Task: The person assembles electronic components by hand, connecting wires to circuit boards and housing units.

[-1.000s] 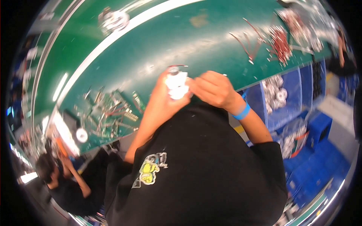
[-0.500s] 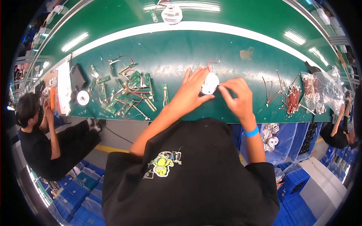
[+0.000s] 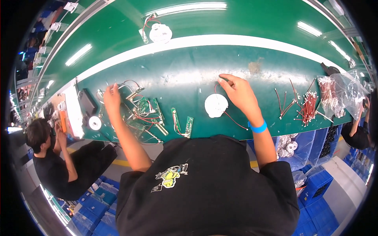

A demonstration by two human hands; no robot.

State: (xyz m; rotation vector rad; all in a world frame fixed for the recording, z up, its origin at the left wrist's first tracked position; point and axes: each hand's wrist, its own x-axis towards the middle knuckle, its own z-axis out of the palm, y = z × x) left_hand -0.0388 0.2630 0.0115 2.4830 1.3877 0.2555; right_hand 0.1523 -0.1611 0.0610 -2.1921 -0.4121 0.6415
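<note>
On the green bench a white round disc-shaped part [image 3: 216,105] lies flat, with thin red wires coming off its top and its lower right. Just above and right of it is my right hand [image 3: 241,93], fingers curled and thumb brought to the forefinger. The upper wire [image 3: 215,87] runs up to those fingertips, which seem to pinch its end. Over at the left my left hand [image 3: 112,99] hovers above a tangle of green circuit boards [image 3: 143,105] with red and black wires. Its fingers are slightly apart, and I see nothing in them.
Two loose boards [image 3: 189,126] lie near the front edge. Bundled red wires [image 3: 310,107] and plastic bags [image 3: 346,94] are at the right. Another white round part [image 3: 160,33] stands beyond the white strip. A black box [image 3: 87,101] is at far left; co-workers sit either side.
My left hand has left the white part and moved left to the boards. The part now lies on the bench, and my right hand has moved up beside it. Another board lies near the front edge.
</note>
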